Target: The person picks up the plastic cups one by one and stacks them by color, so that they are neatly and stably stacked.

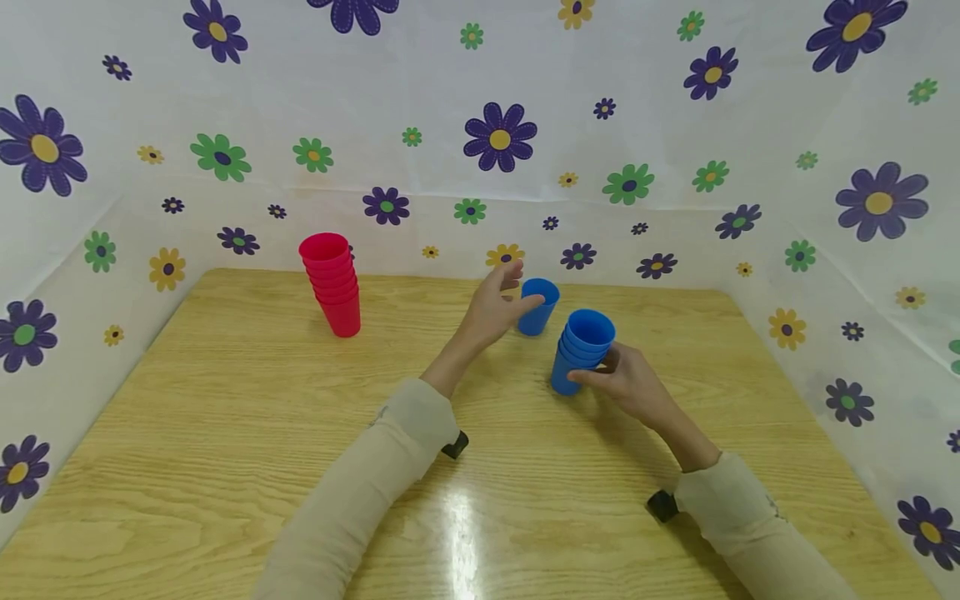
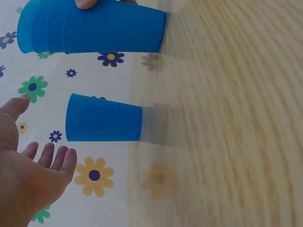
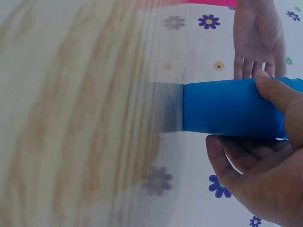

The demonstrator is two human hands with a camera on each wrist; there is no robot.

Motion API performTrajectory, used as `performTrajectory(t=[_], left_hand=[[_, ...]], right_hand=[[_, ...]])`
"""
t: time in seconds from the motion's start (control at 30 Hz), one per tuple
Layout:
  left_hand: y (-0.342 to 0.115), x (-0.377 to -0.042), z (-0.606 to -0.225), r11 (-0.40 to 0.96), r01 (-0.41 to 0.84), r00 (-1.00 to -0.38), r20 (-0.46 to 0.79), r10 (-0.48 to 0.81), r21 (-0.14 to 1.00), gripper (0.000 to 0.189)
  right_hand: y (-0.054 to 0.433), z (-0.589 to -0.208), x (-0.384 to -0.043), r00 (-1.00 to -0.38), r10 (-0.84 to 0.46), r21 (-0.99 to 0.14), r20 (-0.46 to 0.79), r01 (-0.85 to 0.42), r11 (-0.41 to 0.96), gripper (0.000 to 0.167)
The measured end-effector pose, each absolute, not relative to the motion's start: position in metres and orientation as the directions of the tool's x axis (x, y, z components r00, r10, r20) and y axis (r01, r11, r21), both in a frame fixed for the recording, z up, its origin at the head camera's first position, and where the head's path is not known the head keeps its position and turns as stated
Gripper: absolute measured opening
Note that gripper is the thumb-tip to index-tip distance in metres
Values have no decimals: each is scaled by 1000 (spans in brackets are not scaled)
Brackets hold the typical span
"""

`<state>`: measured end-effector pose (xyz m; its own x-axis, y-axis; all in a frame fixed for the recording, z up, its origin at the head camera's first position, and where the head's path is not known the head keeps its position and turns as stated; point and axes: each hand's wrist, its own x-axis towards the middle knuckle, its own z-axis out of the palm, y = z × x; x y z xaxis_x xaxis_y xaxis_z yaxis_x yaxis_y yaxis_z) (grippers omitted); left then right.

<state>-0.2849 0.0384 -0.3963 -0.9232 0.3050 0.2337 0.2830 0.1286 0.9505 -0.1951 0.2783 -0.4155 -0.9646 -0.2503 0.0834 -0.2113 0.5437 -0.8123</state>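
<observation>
A stack of several nested blue cups (image 1: 574,367) stands upright on the wooden table, right of the middle. My right hand (image 1: 630,379) grips this stack from the right, thumb on the near side and fingers round the other, as the right wrist view also shows. Behind it to the left is a single blue cup (image 2: 104,118), upright with its mouth up. Beside that cup my left hand (image 1: 495,308) is held with fingers extended and thumb spread. The left wrist view shows a gap between this hand and the cup; it holds nothing.
A stack of several red cups (image 1: 333,287) stands at the back left of the table (image 1: 225,433). White cloth (image 1: 420,83) with printed flowers rises behind the table and along both sides. A dark device (image 1: 455,444) shows under the left cuff, another (image 1: 662,505) by the right.
</observation>
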Motion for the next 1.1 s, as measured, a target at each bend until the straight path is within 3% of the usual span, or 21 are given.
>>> performTrajectory(t=[0.5, 1.1], left_hand=[[49, -300, -417, 225, 168, -948, 94, 305, 960, 77], [66, -306, -429, 254, 141, -953, 62, 295, 957, 76]], right_hand=[[280, -416, -195, -962, -259, -810, 86, -219, 544, 65], [280, -413, -195, -961, -261, -816, 91, -222, 533, 62]])
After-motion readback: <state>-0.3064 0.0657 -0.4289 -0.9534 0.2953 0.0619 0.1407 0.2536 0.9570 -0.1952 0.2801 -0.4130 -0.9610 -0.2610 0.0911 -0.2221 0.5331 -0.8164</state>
